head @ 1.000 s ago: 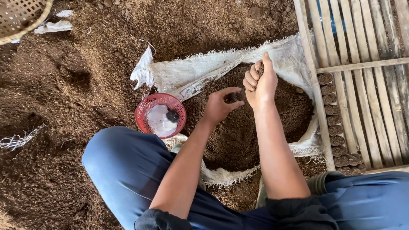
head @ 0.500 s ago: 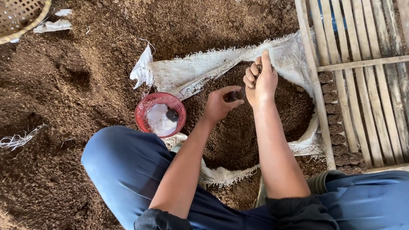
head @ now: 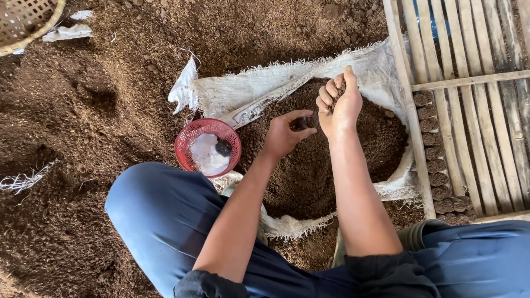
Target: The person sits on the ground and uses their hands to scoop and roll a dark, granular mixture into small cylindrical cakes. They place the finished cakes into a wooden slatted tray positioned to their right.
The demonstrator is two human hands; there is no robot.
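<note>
My left hand pinches a small dark cup-like piece filled with soil between thumb and fingers, over the open white woven sack of brown soil. My right hand is raised just right of it, fingers curled around a handful of soil, nearly touching the left fingertips. A small red mesh basket with a white bag and a dark lump inside sits on the ground left of my left hand, beside my knee.
A wooden slatted rack lies to the right, with a row of small soil-filled plugs along its left edge. A woven bamboo basket sits top left. Loose brown soil covers the ground; white sack scraps lie nearby.
Both hands stayed over the sack; my left fingers closed a little more around the small piece and drew nearer the right hand.
</note>
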